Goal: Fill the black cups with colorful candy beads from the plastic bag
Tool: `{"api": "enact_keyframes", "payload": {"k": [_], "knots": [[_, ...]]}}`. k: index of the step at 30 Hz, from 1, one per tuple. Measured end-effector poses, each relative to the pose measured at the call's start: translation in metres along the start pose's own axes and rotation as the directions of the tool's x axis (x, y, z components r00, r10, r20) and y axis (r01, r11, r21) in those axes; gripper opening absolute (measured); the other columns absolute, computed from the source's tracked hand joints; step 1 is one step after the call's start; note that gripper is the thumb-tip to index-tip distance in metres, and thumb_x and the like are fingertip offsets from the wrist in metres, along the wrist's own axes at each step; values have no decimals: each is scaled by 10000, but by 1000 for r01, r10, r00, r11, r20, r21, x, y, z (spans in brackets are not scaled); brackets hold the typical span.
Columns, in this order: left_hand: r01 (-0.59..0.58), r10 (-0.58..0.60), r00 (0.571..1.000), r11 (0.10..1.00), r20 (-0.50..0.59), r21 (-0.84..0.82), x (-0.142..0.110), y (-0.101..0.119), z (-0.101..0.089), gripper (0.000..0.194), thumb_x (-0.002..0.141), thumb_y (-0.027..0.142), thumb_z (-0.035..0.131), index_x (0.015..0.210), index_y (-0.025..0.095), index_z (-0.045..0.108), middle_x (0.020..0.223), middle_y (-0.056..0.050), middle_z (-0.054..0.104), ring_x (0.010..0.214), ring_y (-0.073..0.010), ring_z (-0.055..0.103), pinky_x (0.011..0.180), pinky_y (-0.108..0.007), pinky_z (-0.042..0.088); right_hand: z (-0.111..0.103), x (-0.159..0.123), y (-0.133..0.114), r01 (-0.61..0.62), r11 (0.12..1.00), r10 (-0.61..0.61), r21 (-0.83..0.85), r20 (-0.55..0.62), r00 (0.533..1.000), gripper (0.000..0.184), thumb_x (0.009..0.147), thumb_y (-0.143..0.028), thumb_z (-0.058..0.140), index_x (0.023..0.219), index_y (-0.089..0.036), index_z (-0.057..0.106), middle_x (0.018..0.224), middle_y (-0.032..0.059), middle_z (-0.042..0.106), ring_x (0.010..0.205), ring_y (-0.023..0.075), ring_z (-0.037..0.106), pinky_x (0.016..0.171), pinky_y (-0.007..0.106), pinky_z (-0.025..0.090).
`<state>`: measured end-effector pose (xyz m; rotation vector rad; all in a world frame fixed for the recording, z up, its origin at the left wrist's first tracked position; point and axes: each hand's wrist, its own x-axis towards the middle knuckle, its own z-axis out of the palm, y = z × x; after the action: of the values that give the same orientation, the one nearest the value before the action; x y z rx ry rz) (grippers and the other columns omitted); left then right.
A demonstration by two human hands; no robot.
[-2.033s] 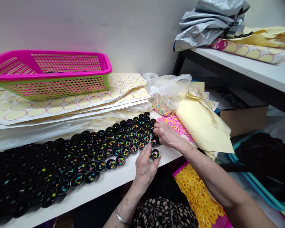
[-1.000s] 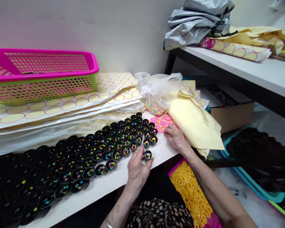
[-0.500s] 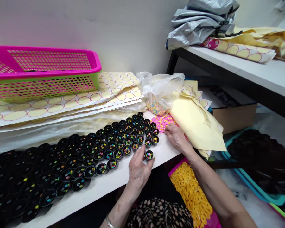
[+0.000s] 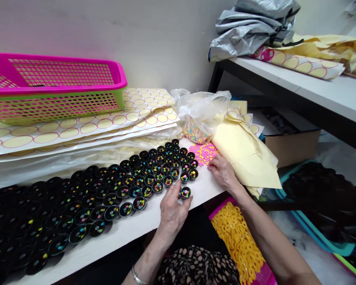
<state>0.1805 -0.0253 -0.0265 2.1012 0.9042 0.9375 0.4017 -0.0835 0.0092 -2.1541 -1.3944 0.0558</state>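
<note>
Several small black round caps [image 4: 127,186] with coloured beads inside stand in rows on a white shelf [image 4: 130,231]. My left hand [image 4: 172,209] pinches one bead-filled cap [image 4: 185,192] near the shelf's front edge, apart from the rows. My right hand [image 4: 224,172] rests with fingers curled at the edge of a pink sheet of round stickers [image 4: 206,153], fingertips pressed together on it. What the fingertips hold is too small to see. A clear plastic bag of coloured beads [image 4: 199,118] lies just behind the sticker sheet.
A pink and green mesh basket [image 4: 53,91] sits on stacked sticker sheets [image 4: 86,128] at the back left. Yellow backing paper [image 4: 246,154] lies to the right. A pink tray of yellow rings [image 4: 240,241] is below the shelf. A higher shelf [image 4: 308,85] carries grey plastic and paper.
My right hand has drawn back from the rows of caps to the pink sticker sheet. My left hand keeps hold of the same cap. The view has shifted slightly.
</note>
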Motion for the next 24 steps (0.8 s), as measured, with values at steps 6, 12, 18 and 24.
{"api": "enact_keyframes", "payload": {"k": [6, 12, 18, 24], "knots": [[0, 0, 1000, 1000, -10, -6, 0, 0, 1, 542, 687, 246, 690, 1194, 127, 539, 1116, -114, 624, 1018, -241, 598, 887, -377, 504, 5, 1, -3, 67, 963, -63, -262, 26, 998, 178, 808, -109, 439, 703, -175, 568, 786, 65, 543, 788, 182, 483, 693, 289, 328], [12, -12, 1000, 1000, -18, -20, -1, -1, 2, 551, 688, 251, 691, 1204, 138, 534, 1131, -113, 620, 1031, -243, 593, 888, -380, 503, 3, -2, -6, 46, 994, -48, -102, -19, 999, 173, 827, -105, 423, 753, -178, 561, 794, 48, 537, 765, 167, 490, 675, 271, 340], [13, -13, 1000, 1000, -7, -22, 0, 0, 1, 545, 690, 252, 686, 1201, 134, 536, 1124, -112, 620, 1022, -231, 593, 902, -370, 492, 8, 1, -10, 46, 989, -48, -138, -12, 999, 185, 838, -137, 444, 746, -189, 595, 803, 42, 529, 781, 162, 482, 664, 263, 326], [51, -50, 999, 998, 13, -45, 0, 2, 0, 547, 696, 248, 677, 1213, 149, 527, 1147, -108, 605, 1032, -224, 584, 887, -348, 493, 8, 6, -17, 55, 978, -47, -201, 44, 998, 215, 825, -104, 422, 714, -181, 590, 794, 57, 542, 796, 168, 479, 690, 269, 323]]}}
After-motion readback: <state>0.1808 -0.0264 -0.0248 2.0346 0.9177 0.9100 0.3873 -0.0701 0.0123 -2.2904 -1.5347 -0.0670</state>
